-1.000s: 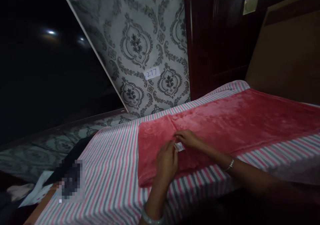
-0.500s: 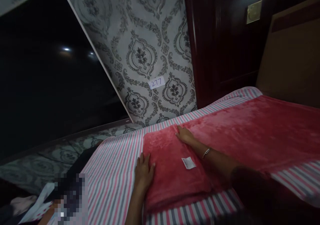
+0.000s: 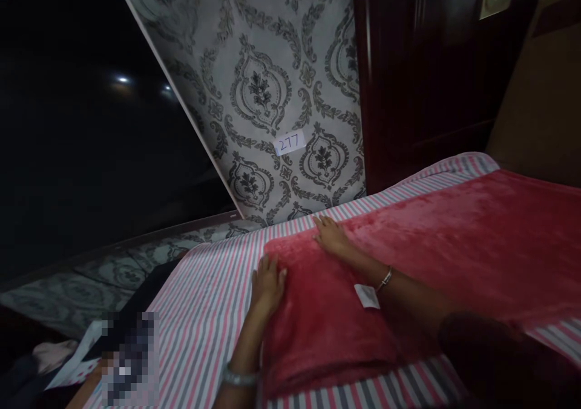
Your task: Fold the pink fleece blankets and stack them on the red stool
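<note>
1. Folding looks partly done: a red blanket (image 3: pixel 445 239) lies across a striped sheet (image 3: pixel 200 318), its left end doubled over, the long right-hand stretch flat.
2. The left hand (image 3: pixel 267 285) rests on the folded end's left edge, the right hand (image 3: pixel 332 236) near its far side, fingers loose, grasping nothing.
3. The frame crops the blanket's right end; print on the white tag (image 3: pixel 367 296) is illegible.

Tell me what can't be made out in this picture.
Head view: print on the white tag, too small and blurred to read.
Head view: red blanket, cut off by the right edge.
Head view: blanket surface under the right hand, hidden by that hand.
</note>
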A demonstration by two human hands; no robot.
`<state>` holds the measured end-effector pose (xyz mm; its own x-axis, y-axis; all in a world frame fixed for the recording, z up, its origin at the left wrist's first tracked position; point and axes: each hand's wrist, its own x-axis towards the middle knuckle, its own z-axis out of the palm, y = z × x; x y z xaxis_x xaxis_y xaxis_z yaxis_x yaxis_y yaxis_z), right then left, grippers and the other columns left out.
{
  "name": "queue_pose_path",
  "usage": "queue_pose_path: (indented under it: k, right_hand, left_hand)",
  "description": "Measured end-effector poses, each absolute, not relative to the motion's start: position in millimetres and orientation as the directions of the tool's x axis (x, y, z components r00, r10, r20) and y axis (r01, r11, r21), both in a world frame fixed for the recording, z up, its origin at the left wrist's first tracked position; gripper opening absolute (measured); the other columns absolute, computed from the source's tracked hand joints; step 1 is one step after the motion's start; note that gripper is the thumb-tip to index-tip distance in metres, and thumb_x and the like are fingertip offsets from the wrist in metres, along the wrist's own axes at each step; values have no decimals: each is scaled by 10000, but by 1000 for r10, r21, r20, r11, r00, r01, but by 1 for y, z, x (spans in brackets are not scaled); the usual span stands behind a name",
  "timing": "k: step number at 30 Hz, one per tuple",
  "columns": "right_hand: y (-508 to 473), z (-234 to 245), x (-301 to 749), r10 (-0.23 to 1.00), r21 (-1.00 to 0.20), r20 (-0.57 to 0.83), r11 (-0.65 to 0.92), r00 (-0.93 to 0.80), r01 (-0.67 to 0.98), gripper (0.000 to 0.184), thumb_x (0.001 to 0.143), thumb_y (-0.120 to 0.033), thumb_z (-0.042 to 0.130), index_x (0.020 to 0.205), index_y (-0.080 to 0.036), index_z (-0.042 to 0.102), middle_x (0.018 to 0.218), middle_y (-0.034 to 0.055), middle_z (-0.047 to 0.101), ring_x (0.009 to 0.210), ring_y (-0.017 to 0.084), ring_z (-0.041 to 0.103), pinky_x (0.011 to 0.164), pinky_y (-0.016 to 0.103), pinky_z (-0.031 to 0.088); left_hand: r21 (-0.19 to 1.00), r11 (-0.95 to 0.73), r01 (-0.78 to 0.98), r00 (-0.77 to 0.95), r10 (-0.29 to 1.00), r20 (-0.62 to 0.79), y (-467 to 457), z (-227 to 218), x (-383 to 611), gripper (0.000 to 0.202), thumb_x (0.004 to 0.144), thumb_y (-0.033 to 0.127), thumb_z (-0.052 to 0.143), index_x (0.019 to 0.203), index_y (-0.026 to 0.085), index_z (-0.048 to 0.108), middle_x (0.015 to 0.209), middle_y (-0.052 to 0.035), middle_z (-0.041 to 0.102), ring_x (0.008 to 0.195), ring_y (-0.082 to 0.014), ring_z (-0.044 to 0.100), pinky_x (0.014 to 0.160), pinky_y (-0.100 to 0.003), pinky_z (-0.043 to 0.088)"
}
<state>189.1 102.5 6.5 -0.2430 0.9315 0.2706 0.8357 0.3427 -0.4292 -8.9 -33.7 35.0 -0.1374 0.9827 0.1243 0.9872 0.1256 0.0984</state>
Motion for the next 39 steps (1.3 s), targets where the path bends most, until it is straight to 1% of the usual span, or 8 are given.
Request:
queue_pose_path:
  k: [5,9,21,24,27,30,34,39]
  right_hand:
    - [97,-27,176,889,-268,287,431,-356,861,635,974,-479,450,1503,-132,406,1572,179,335,1472,336,234,1170,536,204]
    - [95,-49,182,901,-244,241,416,-361,876,677,980,-524,418,1512,-106,393,1578,189,312,1477,344,220,1169,550,198]
    - [96,-43,182,903,-298,234,420,-361,857,687,977,-542,405,1519,-120,385,1582,186,306,1485,338,203,1179,553,177]
    - [97,-34,186,909,-343,175,417,-379,842,676,969,-512,449,1521,-128,382,1596,181,271,1495,329,174,1188,550,158]
    - [98,-18,197,903,-391,73,417,-424,820,606,984,-467,443,1503,-155,421,1589,144,308,1489,298,212,1186,500,214]
    - [86,-3,214,896,-412,46,421,-443,808,570,1024,-441,341,1534,-189,372,1589,110,322,1479,269,251,1172,459,270]
    - [43,0,229,875,-404,154,479,-458,779,604,1017,-501,348,1564,-249,307,1628,105,222,1497,330,165,1168,561,211]
    - [-14,-31,227,785,-295,229,620,-576,728,630,969,-532,479,1530,-260,386,1611,109,269,1496,336,162,1190,573,114]
  left_hand:
    - [12,125,992,-125,986,110,24,23,10,564,996,410,380,1508,174,385,1591,-162,319,1483,-310,253,1169,-571,255]
    - [-72,113,991,-100,982,163,36,-15,11,597,1005,447,339,1519,146,372,1571,-195,345,1466,-344,281,1159,-632,223]
    - [-60,119,991,-111,987,120,38,-16,7,658,1002,535,289,1535,152,341,1584,-189,324,1477,-344,252,1161,-613,232]
    - [-48,111,993,-104,987,121,38,-14,8,666,1002,538,277,1534,143,337,1586,-191,319,1482,-339,239,1162,-616,222]
    - [17,95,995,-96,994,45,41,-4,5,674,994,551,298,1542,159,319,1607,-170,277,1497,-330,199,1170,-618,199]
    - [87,86,992,-84,996,-31,34,11,-2,594,1006,492,308,1533,222,348,1613,-103,284,1498,-270,220,1185,-542,237]
    - [91,94,991,-98,994,50,-6,16,-7,537,1014,417,303,1521,255,374,1625,-77,262,1513,-272,163,1182,-542,244]
    - [-44,-36,998,40,995,89,-60,-11,5,561,998,412,389,1533,247,354,1630,-105,237,1510,-317,156,1176,-595,210]
